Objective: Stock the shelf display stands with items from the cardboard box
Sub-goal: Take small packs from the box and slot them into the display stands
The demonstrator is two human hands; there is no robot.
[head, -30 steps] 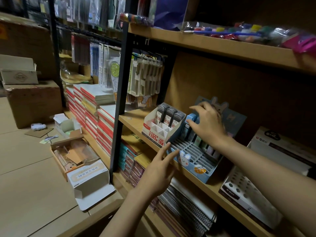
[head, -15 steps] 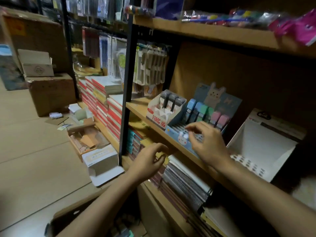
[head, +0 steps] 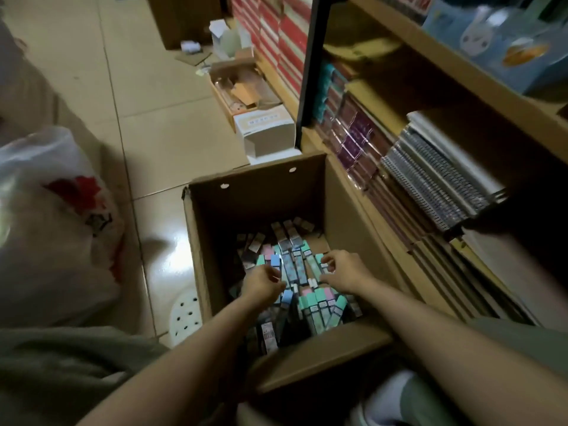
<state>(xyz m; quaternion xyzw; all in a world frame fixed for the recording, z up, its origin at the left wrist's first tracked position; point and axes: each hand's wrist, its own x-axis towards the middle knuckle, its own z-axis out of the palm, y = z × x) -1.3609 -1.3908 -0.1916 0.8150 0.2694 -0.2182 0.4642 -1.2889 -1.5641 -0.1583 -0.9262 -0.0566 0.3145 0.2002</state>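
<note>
Both hands reach into the cardboard box (head: 212, 256): left hand (head: 261, 284) and right hand (head: 344, 272) curled over small packs (head: 319, 305), grip unclear. They look light, stiff; pinch by long edges.

I am in a stationery shop: wooden shelves (head: 479, 78) hold stacks of spiral notebooks (head: 436, 176), and a cardboard box (head: 255, 192) of small packs sits on the floor.

Dim indoor view with a warm cast. A bright glare patch lies on the glossy beige tiled floor (head: 178, 256) beside the open brown cardboard box (head: 338, 210), whose interior is shadowed. Wide-angle distortion bends the edges; the forearms and right-hand shelving appear blurred.
</note>
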